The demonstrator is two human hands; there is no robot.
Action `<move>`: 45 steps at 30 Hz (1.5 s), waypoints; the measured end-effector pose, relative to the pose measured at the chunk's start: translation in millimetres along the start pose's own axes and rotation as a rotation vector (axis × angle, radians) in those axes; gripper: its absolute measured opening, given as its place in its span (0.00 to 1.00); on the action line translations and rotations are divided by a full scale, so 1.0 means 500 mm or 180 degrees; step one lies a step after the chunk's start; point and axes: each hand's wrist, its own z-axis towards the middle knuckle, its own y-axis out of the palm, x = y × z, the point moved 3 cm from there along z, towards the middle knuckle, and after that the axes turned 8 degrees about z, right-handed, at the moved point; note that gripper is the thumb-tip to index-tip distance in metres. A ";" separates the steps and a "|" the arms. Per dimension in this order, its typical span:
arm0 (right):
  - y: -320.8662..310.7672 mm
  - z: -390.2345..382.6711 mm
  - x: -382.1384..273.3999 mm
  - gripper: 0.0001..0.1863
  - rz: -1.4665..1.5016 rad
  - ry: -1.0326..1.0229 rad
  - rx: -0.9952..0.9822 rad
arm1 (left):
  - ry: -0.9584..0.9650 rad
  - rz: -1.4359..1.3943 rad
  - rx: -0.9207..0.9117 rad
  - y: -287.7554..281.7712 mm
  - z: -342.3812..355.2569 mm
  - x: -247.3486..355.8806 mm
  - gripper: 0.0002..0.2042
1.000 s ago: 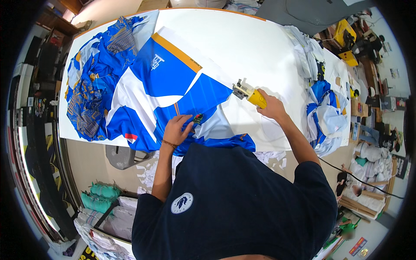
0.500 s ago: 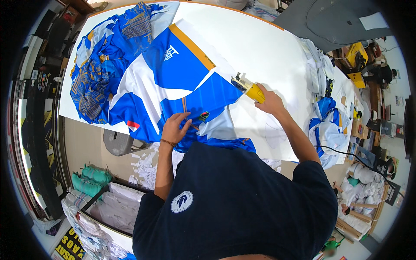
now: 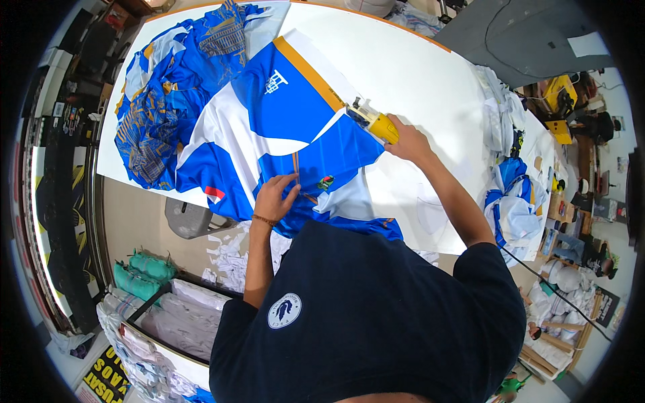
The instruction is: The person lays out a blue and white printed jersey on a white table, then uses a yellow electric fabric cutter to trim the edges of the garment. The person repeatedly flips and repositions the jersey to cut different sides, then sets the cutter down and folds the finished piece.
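My right hand (image 3: 408,140) is wrapped round the yellow body of a corded electric cloth cutter (image 3: 373,122). The cutter's metal head meets the edge of a blue and white printed fabric (image 3: 285,107), close to the end of its orange band (image 3: 308,72). My left hand (image 3: 274,199) lies on the nearer part of this fabric with its fingers spread, left of a small coloured crest (image 3: 325,183). White cloth or paper shows beyond the orange band. The fabric's near end hangs at the table edge, partly hidden by my body.
Crumpled blue, white and orange fabric (image 3: 151,127) is heaped on the left of the white table (image 3: 416,74). More cloth pieces (image 3: 517,208) lie at the right end, where a black cord (image 3: 537,274) trails. A grey stool (image 3: 188,218) stands under the near left edge.
My right hand has moved the cutter slightly left along the fabric edge, toward the orange band's end. The left hand stays on the fabric. The whole view has shifted a little.
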 end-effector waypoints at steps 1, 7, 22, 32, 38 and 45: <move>-0.003 0.006 -0.009 0.44 0.0018 -0.0017 0.0017 | -0.0007 -0.0012 -0.0004 0.001 0.001 -0.002 0.14; -0.007 0.032 -0.039 0.42 0.0033 0.0015 -0.0002 | 0.0000 0.0011 -0.0088 0.002 0.009 -0.008 0.14; 0.004 -0.079 0.048 0.41 0.0382 0.0368 -0.0114 | -0.0054 0.1047 -0.0552 0.123 0.057 -0.032 0.44; 0.228 -0.380 0.352 0.38 0.2906 0.1380 0.1311 | -0.0152 0.1857 -0.0707 0.199 0.068 -0.042 0.62; 0.256 -0.471 0.419 0.26 0.4373 0.2158 0.2145 | -0.0038 0.2169 -0.0711 0.217 0.164 -0.056 0.63; 0.191 -0.399 0.499 0.28 0.4299 0.2469 0.2535 | -0.0679 0.2153 -0.0611 0.258 0.314 -0.064 0.65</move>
